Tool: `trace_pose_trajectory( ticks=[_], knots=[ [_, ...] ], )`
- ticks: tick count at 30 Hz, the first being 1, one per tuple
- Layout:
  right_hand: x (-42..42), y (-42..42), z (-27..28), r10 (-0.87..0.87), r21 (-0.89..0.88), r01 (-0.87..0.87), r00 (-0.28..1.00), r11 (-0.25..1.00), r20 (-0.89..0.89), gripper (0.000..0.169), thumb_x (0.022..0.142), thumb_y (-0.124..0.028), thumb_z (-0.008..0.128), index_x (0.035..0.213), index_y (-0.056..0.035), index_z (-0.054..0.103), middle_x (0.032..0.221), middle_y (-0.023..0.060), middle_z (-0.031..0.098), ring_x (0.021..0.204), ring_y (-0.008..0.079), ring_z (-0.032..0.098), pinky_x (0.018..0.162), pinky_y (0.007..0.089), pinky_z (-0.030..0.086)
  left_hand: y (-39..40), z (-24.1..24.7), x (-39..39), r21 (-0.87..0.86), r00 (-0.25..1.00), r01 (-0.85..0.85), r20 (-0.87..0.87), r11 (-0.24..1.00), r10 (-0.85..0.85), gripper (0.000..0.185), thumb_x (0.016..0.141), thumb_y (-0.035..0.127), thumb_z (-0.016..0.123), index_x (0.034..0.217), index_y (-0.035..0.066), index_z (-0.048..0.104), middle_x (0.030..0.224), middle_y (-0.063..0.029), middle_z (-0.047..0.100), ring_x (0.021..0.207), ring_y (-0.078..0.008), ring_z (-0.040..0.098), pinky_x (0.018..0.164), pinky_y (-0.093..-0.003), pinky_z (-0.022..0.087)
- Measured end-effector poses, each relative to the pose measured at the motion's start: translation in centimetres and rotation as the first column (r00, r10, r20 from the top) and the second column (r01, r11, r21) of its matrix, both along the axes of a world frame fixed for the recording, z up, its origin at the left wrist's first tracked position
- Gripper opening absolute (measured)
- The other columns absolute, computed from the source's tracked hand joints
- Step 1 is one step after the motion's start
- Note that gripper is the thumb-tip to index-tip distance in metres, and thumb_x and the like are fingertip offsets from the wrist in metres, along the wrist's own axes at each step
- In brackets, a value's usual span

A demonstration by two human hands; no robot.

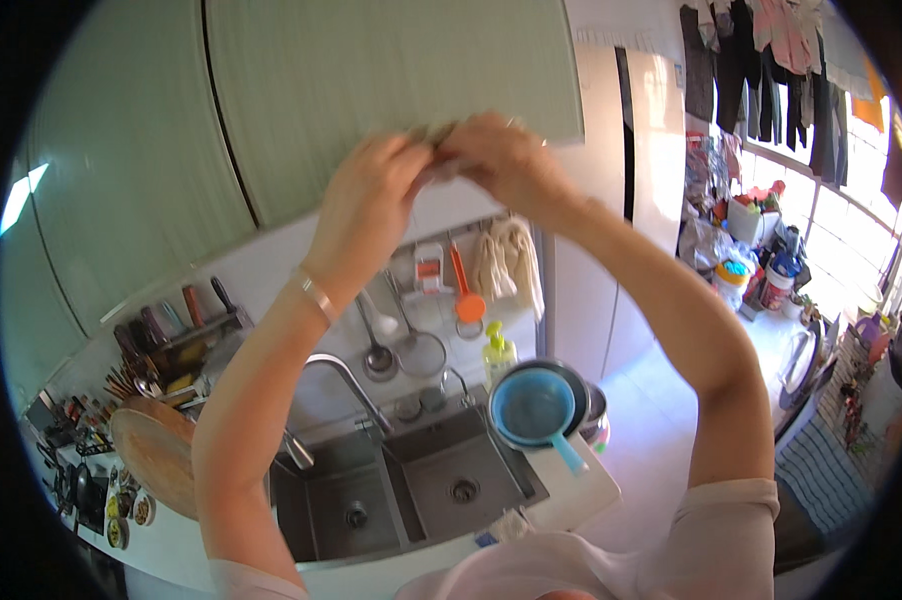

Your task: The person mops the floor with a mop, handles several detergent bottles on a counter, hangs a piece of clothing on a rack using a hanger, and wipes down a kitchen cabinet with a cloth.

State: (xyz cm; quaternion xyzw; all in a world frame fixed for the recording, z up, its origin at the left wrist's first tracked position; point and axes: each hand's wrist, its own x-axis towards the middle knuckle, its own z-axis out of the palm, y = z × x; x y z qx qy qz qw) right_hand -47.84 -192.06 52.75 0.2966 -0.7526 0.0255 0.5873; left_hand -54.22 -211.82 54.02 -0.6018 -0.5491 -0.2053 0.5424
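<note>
Both my arms are raised in front of the pale green wall cabinet (391,82), with the hands meeting near its lower edge. My left hand (379,176) has bent fingers and a metal bracelet (317,297) at its wrist. Fingertip to fingertip with it, my right hand (499,154) is also curled. Motion blur covers the spot where they meet; something small may be between the fingers, but I cannot tell what. Below hang a ladle (379,358), a round mesh strainer (421,354), an orange scoop (469,306) and cream cloth gloves (522,259).
Beneath my arms lies a double steel sink (398,480) with a curved faucet (346,375). At its right are a blue handled strainer (533,409) and a pump bottle (499,351). A round wooden board (154,454) leans at left. Far right, laundry (785,67) hangs by a window.
</note>
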Motion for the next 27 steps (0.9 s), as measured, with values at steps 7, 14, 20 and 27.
trace_pose_trajectory(
  ticks=[7,14,20,27],
  knots=[
    [2.3,2.7,0.6,-0.093,-0.230,0.152,0.964,0.961,0.249,0.028,0.079,0.000,0.070,0.106,-0.0059,0.069,0.100,0.0077,0.066,0.094,0.0231,0.065,0.084,0.0310,0.053,3.3,-0.3,-0.1,-0.065,0.996,0.054,0.072,0.996,-0.050,0.009,0.083,0.006,0.061,0.091,0.001,0.063,0.089,-0.0150,0.061,0.088,-0.0350,0.057,0.076,-0.0443,0.048],
    [-0.6,-3.7,0.9,-0.078,-0.038,0.079,0.996,0.996,0.031,0.017,0.078,-0.013,0.070,0.094,-0.0093,0.073,0.098,0.0064,0.069,0.097,0.0282,0.062,0.086,0.0383,0.051,-4.2,0.5,-0.9,-0.068,0.995,0.063,0.080,0.996,-0.057,0.015,0.080,-0.001,0.062,0.095,-0.001,0.065,0.089,-0.0142,0.061,0.091,-0.0335,0.059,0.079,-0.0415,0.050],
    [1.2,-1.5,1.8,-0.102,0.086,0.098,0.994,0.992,0.045,0.026,0.078,-0.007,0.070,0.103,-0.0088,0.070,0.104,0.0065,0.065,0.103,0.0279,0.059,0.088,0.0374,0.051,-3.7,2.8,0.6,-0.156,0.988,-0.147,-0.064,0.977,0.138,0.026,0.083,0.003,0.063,0.109,0.002,0.067,0.116,-0.0156,0.061,0.112,-0.0319,0.055,0.094,-0.0381,0.048],
    [3.0,8.9,10.2,-0.238,0.152,0.296,0.920,0.943,-0.312,0.048,0.087,-0.026,0.064,0.131,-0.0105,0.055,0.139,0.0099,0.050,0.133,0.0283,0.041,0.109,0.0404,0.036,5.3,11.0,1.3,0.038,0.776,-0.558,-0.329,0.829,0.537,0.070,0.090,0.037,0.061,0.151,0.018,0.032,0.156,-0.0135,0.027,0.138,-0.0333,0.033,0.115,-0.0510,0.026]
  ],
)
